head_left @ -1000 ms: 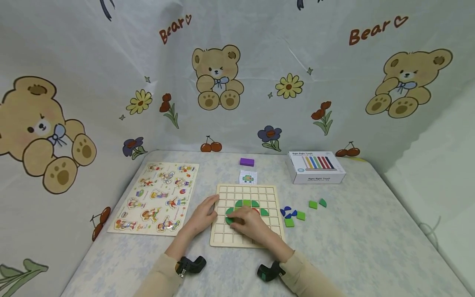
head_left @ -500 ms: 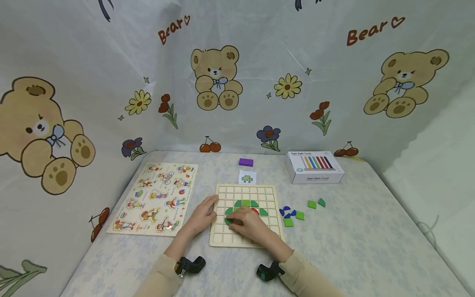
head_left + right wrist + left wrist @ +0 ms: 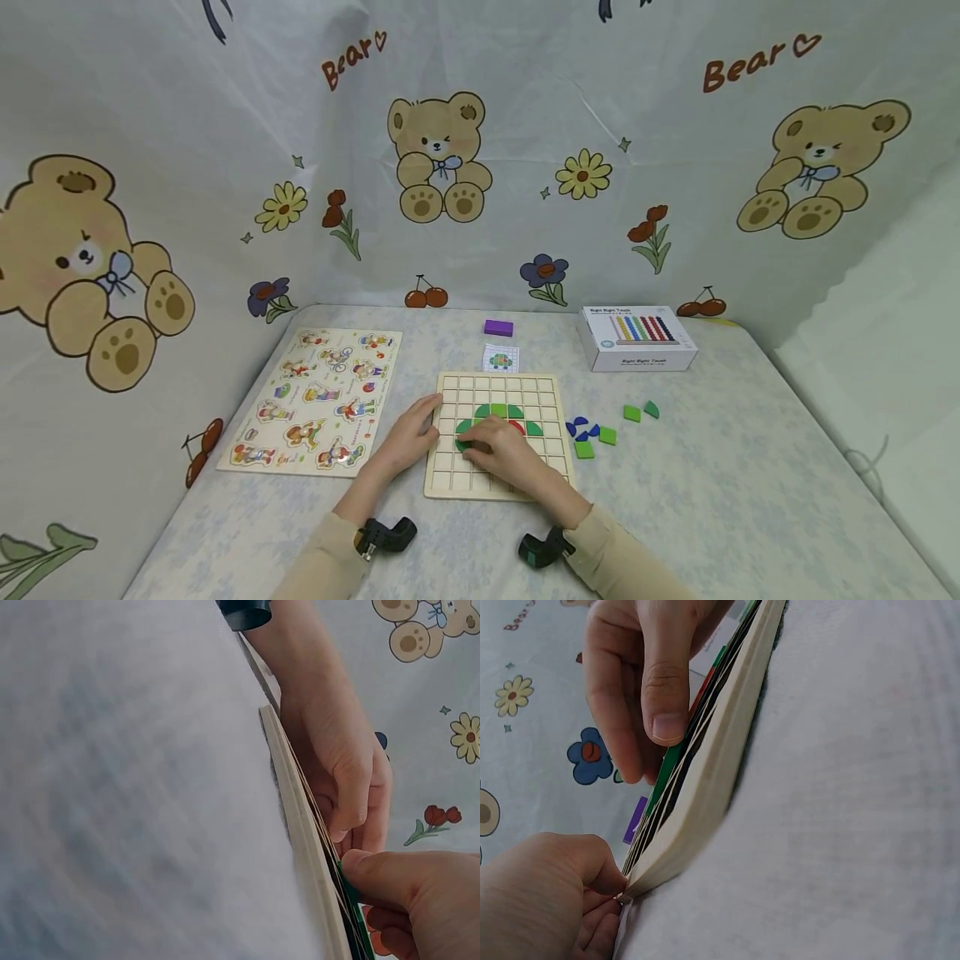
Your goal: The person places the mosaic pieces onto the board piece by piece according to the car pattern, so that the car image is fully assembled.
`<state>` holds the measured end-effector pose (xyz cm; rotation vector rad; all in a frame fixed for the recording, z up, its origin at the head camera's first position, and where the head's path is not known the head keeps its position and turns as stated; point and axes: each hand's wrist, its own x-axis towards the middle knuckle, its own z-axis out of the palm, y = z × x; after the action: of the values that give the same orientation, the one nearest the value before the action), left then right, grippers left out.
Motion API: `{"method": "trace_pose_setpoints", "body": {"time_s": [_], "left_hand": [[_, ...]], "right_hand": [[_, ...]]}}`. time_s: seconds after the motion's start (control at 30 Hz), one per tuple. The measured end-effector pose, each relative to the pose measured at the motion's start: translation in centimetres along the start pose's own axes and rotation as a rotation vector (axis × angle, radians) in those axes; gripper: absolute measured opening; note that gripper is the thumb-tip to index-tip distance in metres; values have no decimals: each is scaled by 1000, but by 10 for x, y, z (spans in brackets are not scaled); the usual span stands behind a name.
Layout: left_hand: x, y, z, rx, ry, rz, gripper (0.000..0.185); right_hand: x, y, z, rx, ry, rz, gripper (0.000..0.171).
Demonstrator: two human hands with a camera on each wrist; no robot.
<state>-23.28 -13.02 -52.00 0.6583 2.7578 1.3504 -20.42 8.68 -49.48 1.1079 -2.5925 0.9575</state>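
Observation:
A wooden grid board (image 3: pixel 457 482) lies in front of me, with green, light green and red pieces forming a shape at its middle. At its left side my left hand (image 3: pixel 407 437) grips the edge, thumb and fingers against the frame in the left wrist view. My right hand (image 3: pixel 510 454) reaches over the board and pinches a green quarter-circle piece (image 3: pixel 461 446) at the left end of the shape. In the right wrist view the thumb (image 3: pixel 360 862) sits right on the green. The right hand hides part of the shape's lower half.
Blue half-round pieces (image 3: pixel 581 422), light green squares (image 3: pixel 584 450) and a green quarter-circle (image 3: pixel 652 409) lie right of the board. Beyond it are a pattern card (image 3: pixel 500 358) and a purple block (image 3: pixel 498 327). A picture puzzle (image 3: pixel 311 400) lies left; a white box (image 3: pixel 637 337) stands back right.

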Motion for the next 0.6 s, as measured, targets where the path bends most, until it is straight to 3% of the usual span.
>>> {"method": "trace_pose_setpoints", "body": {"time_s": [0.6], "left_hand": [[0,2,0,26,9,18,57]], "right_hand": [[2,4,3,-42,31,-22,21]]}}
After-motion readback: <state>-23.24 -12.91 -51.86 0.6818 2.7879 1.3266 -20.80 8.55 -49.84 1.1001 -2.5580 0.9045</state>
